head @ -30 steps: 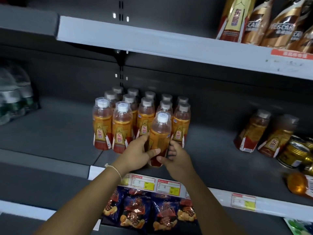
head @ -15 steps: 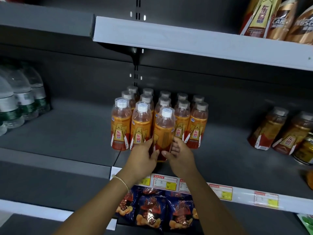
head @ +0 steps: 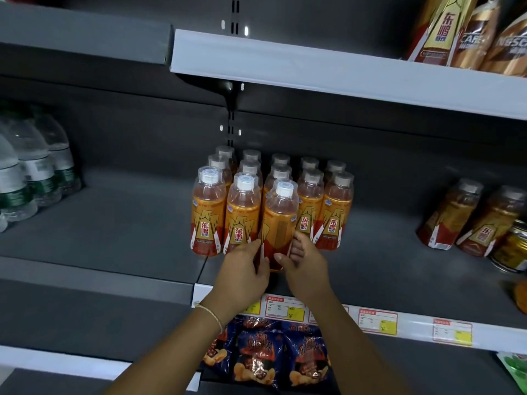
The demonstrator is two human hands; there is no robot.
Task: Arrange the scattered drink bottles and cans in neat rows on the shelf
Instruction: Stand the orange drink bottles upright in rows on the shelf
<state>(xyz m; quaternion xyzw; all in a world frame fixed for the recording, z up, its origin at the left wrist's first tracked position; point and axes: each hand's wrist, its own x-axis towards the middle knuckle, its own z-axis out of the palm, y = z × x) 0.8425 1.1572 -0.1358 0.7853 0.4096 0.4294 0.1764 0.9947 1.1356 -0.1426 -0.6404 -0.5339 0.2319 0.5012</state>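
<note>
Pushed further back since a second ago, the front bottle [head: 281,220] now stands upright beside its row [head: 271,201] on the shelf [head: 385,269]; left hand [head: 245,269] and right hand [head: 306,267] grip its base.

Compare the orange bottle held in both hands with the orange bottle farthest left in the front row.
The held bottle shows a plain side of its label; the far-left bottle shows its red characters. The held bottle stands forward of the row, gripped low by the left hand and right hand; the far-left bottle stands in line, untouched. Both are upright, orange-labelled and white-capped.
</note>
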